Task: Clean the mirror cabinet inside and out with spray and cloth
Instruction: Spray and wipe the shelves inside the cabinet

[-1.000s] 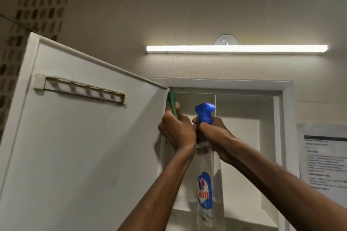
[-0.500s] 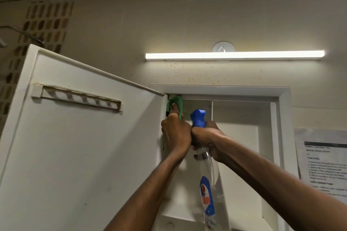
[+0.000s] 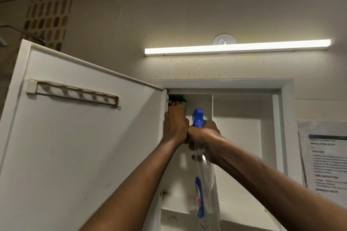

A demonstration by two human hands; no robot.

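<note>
— Nearest item?
— My right hand, fingers wrapped round the spray bottle, centre frame.
— Next?
— My left hand, touching the right, pinching a green cloth against the cabinet's upper left inside corner.
— Behind?
— Door open at left; lamp above.

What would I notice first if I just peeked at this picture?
The glowing light bar on the wall above the cabinet grabs the eye first. Below it, the left hand pushes a green cloth into the cabinet's top left corner, beside the open door. Right next to it, the right hand grips a spray bottle with a bright blue nozzle.
</note>
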